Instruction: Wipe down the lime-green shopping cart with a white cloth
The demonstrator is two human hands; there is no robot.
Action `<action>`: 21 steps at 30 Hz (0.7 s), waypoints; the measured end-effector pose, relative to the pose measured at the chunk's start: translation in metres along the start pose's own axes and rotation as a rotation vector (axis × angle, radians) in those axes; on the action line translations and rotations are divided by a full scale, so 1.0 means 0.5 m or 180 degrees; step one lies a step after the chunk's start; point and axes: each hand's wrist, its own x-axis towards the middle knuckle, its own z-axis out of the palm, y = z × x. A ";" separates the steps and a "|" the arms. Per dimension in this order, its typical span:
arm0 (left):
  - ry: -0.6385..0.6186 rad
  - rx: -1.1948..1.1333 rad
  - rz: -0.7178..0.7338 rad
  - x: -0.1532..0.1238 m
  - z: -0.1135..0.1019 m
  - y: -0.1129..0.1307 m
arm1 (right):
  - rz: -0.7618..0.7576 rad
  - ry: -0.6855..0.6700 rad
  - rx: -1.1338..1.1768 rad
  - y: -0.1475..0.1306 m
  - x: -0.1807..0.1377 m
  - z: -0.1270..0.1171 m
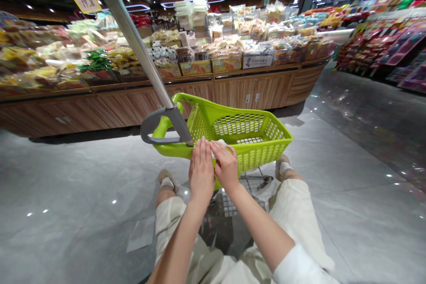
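Item: green basket (262, 157), on a trolley just before me, well short of the snack surface (266, 91).
Left hand (201, 171): grip flat, fingers straight on the near rim.
Right hand (226, 168): grip curled at a white scrap (220, 143); I cannot tell if it pinches.
Handling: I judge a steadied rim and small finger moves best.

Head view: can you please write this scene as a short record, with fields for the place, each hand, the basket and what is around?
place: shop aisle with a glossy grey floor
left hand: flat, fingers straight, resting on the near rim of the green basket
right hand: beside the left, fingers bent at a small white thing on the same rim; what it is cannot be told
basket: plastic, mesh walls, grey handle at its left end
behind: wooden display counter with packaged food; yellow price sign above
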 end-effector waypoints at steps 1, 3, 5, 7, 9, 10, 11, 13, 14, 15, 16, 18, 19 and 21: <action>0.0011 -0.0007 -0.0005 0.000 0.000 -0.002 | -0.0065 -0.0075 -0.0007 -0.004 0.003 -0.001; 0.0031 -0.0056 -0.0024 -0.001 0.000 -0.007 | -0.0150 -0.0222 -0.0121 0.021 0.000 -0.015; 0.0052 -0.0118 -0.0050 -0.002 -0.001 -0.014 | -0.0145 -0.0307 -0.0316 0.074 -0.015 -0.038; 0.0065 -0.0161 -0.0077 -0.003 -0.003 -0.023 | -0.0056 -0.0271 -0.0537 0.136 -0.035 -0.066; 0.0065 -0.0184 -0.0121 -0.004 -0.006 -0.034 | 0.0003 -0.0189 -0.0725 0.188 -0.052 -0.090; 0.0071 -0.0190 -0.0145 -0.004 -0.008 -0.039 | 0.0017 -0.0165 -0.0794 0.207 -0.058 -0.099; 0.0088 -0.0195 -0.0172 -0.004 -0.011 -0.042 | 0.0021 -0.0156 -0.0838 0.221 -0.063 -0.104; 0.0155 -0.0200 -0.0290 -0.002 -0.016 -0.041 | 0.0011 -0.0133 -0.0844 0.233 -0.068 -0.105; 0.0196 -0.0202 -0.0384 -0.001 -0.017 -0.034 | 0.0008 -0.0106 -0.0818 0.233 -0.069 -0.100; 0.0225 -0.0209 -0.0478 0.001 -0.015 -0.022 | 0.0008 -0.0073 -0.0781 0.230 -0.070 -0.094; 0.0236 -0.0225 -0.0555 0.004 -0.011 -0.004 | 0.0012 -0.0027 -0.0737 0.225 -0.070 -0.086; 0.0051 -0.0339 -0.0329 0.011 0.011 0.044 | 0.0037 0.0040 -0.0645 0.213 -0.070 -0.070; -0.0112 -0.0444 -0.0060 0.015 0.028 0.070 | 0.0057 0.0046 -0.0604 0.207 -0.070 -0.064; -0.0374 -0.0626 0.0360 0.022 0.068 0.117 | 0.0080 -0.0037 -0.0537 0.196 -0.069 -0.059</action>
